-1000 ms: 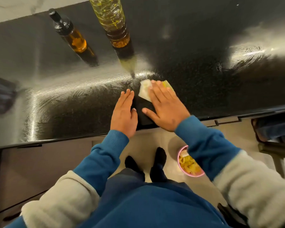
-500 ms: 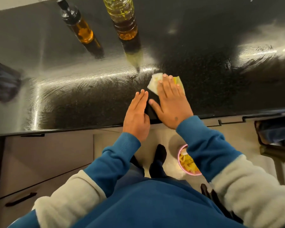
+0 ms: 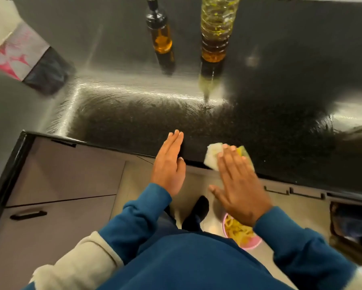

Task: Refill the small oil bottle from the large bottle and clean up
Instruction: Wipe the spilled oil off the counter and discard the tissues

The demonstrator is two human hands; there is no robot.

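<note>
- Counter (image 3: 280, 84) is my landmark: black, glossy, speckled, with smeared streaks across the part nearer me.
- My right hand (image 3: 238, 183) lies flat, fingers (image 3: 230, 158) straight and close together, pressing a pale cloth (image 3: 212, 155) down right at the counter's near edge. A bit of yellow-green shows at the cloth's far side under the fingertips. Palm and thumb hang off the edge, over the floor.
- My left hand (image 3: 169, 164) is beside it, apart from the cloth, fingers straight and held together, holding nothing. The fingertips reach over the counter's near edge; I cannot tell whether they touch it.
- The small oil bottle (image 3: 159, 30) stands upright far back on the counter, well away from both hands. It has a dark cap with a spout and amber oil in its lower part.
- The large bottle (image 3: 216, 28) stands upright just to the right of the small one, apart from it. It is clear ribbed plastic, darker oil at the bottom; its top runs out of view.
- At the counter's far left corner I see a blurred dark thing with a pink and white printed panel (image 3: 21, 55); I cannot tell what it is.
- Below the counter's near edge are grey drawers (image 3: 61, 174) with dark handles.
- On the floor under the edge sits a pink bowl (image 3: 249, 243) with yellow pieces in it, next to my dark-socked foot (image 3: 196, 214).
- My sleeves (image 3: 142, 216) are blue, with cream higher up the arms.
</note>
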